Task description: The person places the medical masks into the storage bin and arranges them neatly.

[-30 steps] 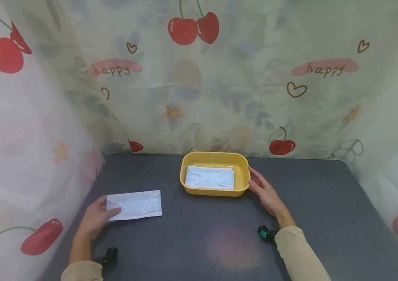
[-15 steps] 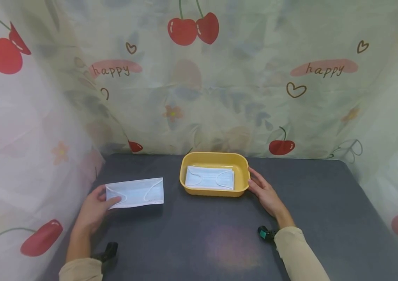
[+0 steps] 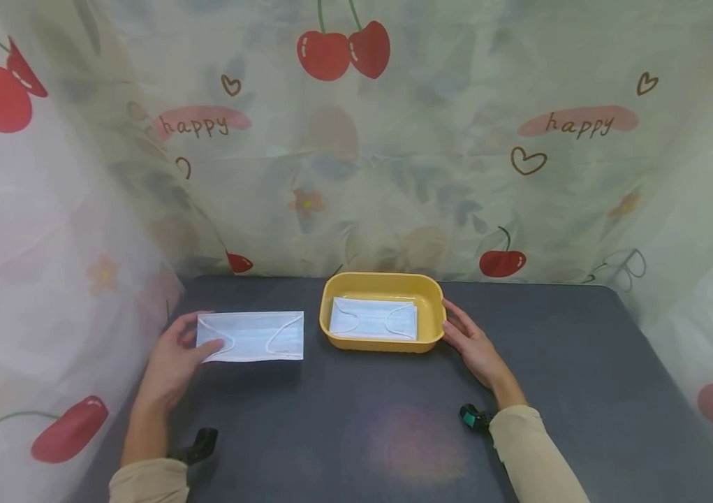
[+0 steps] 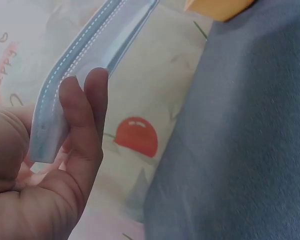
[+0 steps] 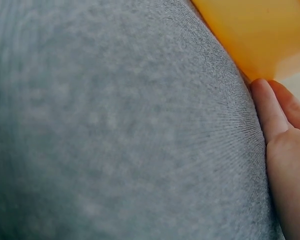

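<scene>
My left hand [image 3: 170,367] pinches a pale blue disposable face mask [image 3: 252,337] by its left end, thumb on top and fingers beneath. The mask is held above the table, left of a yellow plastic tray [image 3: 381,345]. In the left wrist view the mask [image 4: 75,60] runs up from between the thumb and fingers. Inside the tray lie more folded face masks [image 3: 371,319], stacked, ear loops on top. My right hand [image 3: 482,356] rests against the tray's right side with fairly straight fingers; the right wrist view shows fingertips [image 5: 262,90] touching the yellow wall [image 5: 260,40].
The dark grey table [image 3: 343,433] carries the tray near its back edge. A cherry-printed curtain [image 3: 394,175] hangs right behind the table and along both sides. Black wrist devices [image 3: 199,447] sit on both wrists.
The left hand has raised the mask off the table, moving it away from me and slightly right toward the tray. The right hand and tray have stayed in place.
</scene>
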Action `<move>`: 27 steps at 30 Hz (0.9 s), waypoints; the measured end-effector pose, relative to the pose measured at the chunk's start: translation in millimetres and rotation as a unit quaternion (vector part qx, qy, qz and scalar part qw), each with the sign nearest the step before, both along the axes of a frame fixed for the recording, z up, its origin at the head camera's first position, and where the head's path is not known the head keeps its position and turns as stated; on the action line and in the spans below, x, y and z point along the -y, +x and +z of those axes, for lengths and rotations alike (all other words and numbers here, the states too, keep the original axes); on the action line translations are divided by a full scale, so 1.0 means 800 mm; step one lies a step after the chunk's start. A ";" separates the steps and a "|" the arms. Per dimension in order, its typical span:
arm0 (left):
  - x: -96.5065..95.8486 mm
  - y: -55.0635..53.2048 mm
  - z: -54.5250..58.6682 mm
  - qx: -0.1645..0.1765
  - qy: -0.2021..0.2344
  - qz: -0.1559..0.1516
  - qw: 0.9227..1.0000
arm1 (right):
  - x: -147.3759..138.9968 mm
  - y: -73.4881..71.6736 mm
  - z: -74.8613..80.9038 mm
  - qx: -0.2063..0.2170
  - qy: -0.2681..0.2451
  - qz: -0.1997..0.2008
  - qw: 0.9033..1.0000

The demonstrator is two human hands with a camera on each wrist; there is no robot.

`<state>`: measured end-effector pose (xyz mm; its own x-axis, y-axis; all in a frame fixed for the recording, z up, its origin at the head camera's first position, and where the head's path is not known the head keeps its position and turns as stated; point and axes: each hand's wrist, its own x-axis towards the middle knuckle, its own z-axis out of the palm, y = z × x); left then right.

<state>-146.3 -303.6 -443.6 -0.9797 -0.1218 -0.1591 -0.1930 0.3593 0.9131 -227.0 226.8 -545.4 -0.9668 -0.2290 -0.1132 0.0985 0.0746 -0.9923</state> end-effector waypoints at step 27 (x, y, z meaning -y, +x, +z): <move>-0.057 -0.029 0.023 -0.065 0.078 -0.009 0.995 | -0.003 0.002 0.002 -0.009 -0.015 0.008 1.000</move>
